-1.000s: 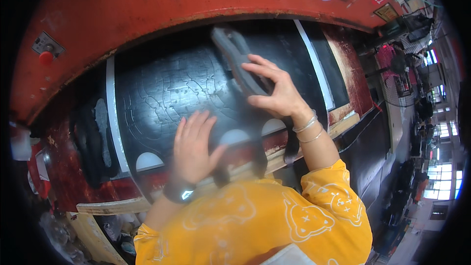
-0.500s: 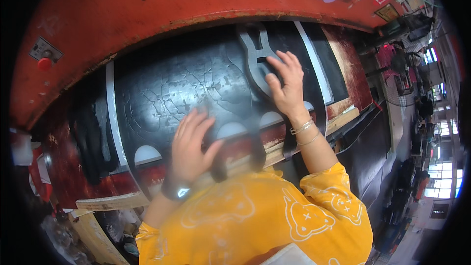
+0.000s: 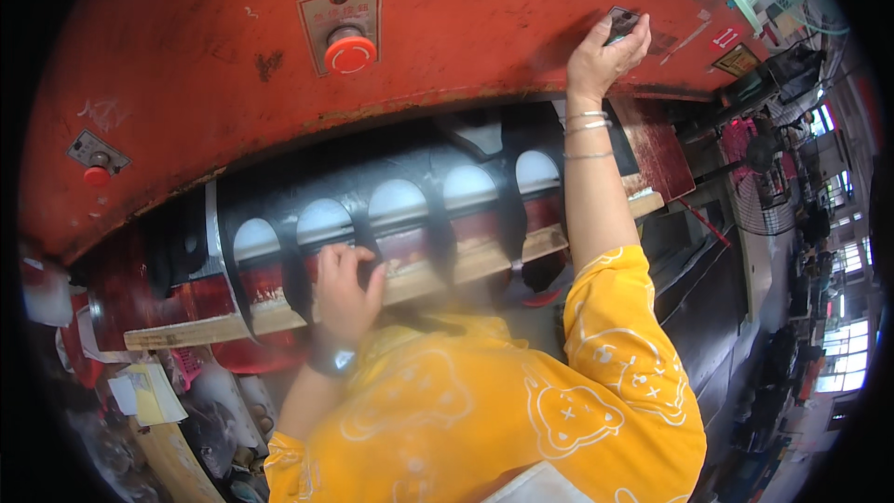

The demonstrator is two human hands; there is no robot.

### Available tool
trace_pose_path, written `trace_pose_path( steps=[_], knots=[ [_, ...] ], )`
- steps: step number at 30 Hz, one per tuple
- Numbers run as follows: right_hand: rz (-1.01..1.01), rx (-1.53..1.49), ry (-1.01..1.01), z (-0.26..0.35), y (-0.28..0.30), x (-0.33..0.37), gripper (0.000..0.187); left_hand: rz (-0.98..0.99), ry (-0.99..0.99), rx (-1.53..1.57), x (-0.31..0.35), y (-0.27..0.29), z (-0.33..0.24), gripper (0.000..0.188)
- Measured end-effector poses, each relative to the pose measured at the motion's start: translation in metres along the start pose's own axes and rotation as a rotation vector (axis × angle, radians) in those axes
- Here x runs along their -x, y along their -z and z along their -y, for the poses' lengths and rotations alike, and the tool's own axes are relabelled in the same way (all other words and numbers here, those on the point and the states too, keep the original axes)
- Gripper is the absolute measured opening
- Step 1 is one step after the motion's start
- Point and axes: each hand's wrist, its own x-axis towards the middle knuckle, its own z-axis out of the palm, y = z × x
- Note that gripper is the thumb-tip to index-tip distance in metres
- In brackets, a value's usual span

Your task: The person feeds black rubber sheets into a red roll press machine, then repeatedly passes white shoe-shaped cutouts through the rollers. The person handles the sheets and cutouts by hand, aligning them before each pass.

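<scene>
Under the red press (image 3: 447,47), the left hand (image 3: 346,291) is clutching a black strip (image 3: 365,244) while the right hand's (image 3: 603,54) narrowed grip is pressing a grey switch (image 3: 622,22), suggesting loading is done.

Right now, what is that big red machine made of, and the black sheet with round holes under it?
The red machine looks like painted metal: its matt coat is chipped and scratched, with rusty marks. The black sheet looks like rubber or soft leather, dull and bending; I can't tell which. The left hand grips its edge.
</scene>
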Motion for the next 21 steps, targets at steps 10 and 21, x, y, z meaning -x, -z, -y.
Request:
trace_pose_path(
  steps=[10, 21],
  knots=[
    [0.608, -0.227, -0.457, 0.007, 0.136, 0.107, 0.042, 0.032, 0.145, -0.046, -0.004, -0.001, 0.002, 0.029],
    [1.12, 0.26, 0.087, 0.03, 0.194, 0.156, 0.019, 0.035, 0.146, -0.038, -0.01, -0.001, 0.0, 0.029]
  ],
)
